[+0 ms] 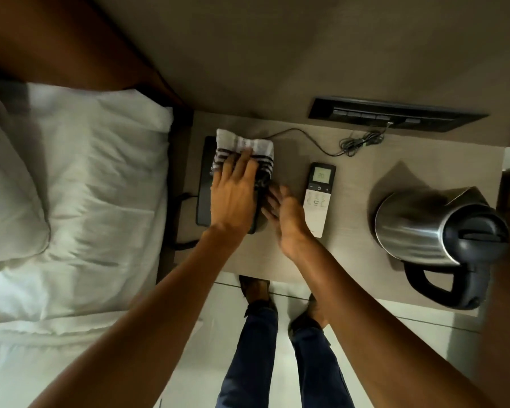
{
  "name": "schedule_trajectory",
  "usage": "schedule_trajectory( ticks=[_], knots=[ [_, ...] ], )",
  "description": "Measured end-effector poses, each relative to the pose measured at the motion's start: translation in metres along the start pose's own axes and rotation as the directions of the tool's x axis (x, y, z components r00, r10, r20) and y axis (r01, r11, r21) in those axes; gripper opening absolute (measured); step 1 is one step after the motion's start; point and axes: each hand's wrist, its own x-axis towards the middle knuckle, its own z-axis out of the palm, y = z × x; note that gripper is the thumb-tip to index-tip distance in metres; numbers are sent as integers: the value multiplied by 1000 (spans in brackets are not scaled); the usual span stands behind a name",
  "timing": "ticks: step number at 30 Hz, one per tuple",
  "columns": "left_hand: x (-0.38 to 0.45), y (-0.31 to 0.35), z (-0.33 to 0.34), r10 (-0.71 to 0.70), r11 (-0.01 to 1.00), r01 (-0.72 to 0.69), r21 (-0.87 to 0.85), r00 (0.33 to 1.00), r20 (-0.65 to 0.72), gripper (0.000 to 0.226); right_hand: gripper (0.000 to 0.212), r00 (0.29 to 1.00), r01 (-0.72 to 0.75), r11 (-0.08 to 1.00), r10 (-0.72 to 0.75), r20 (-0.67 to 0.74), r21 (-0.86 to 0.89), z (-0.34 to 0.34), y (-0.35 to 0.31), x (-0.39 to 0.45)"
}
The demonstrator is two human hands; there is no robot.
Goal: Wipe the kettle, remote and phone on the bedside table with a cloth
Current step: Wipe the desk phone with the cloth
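A black phone (203,184) lies at the left end of the bedside table (354,169). A grey and white striped cloth (248,144) is spread over its top half. My left hand (233,198) presses flat on the cloth, fingers pointing away from me. My right hand (286,222) is blurred; its fingertips hold the phone's right edge. Just right of that hand lies a white remote (318,198) with a lit display, untouched. A steel kettle (418,228) with a black lid and handle stands at the table's right end.
A thin cable (362,141) runs from the phone area to a coiled bundle below a black wall panel (395,114). The bed (95,201) with white sheets and a pillow (9,187) lies close on the left. My legs and feet stand at the table's front edge.
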Motion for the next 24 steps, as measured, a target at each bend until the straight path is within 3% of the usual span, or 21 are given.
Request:
schedule_trajectory(
  ticks=[4, 7, 10, 12, 15, 20, 24],
  knots=[
    [-48, -6, 18, -38, 996, 38, -84, 999, -1, 77, 49, 999, -29, 999, 30, -12, 29, 1, 0, 6],
    [-86, -7, 13, -67, 989, 69, -128, 998, 22, 71, 60, 999, -43, 998, 42, 18, 39, 0, -1, 13],
    [-88, -10, -4, -99, 967, 107, -230, 994, 48, 58, 53, 1000, -10, 1000, 10, 5, -11, 1, -4, 14],
    [-68, -11, -16, -89, 957, 77, -280, 996, -30, 50, 47, 1000, 15, 999, -16, -27, -33, 1, -3, 17],
    [-20, -8, -21, -42, 975, 7, -224, 987, -154, 51, 44, 998, 28, 1000, -29, -55, -13, -4, 3, 27],
    [-6, 3, 4, -58, 993, 57, -101, 998, -8, 55, 52, 1000, 11, 1000, -11, -1, -13, -5, 5, 27],
    [-47, 5, 13, -136, 976, 139, -167, 990, 30, 55, 55, 1000, 16, 1000, -16, 18, -9, -2, 2, 28]
  ],
)
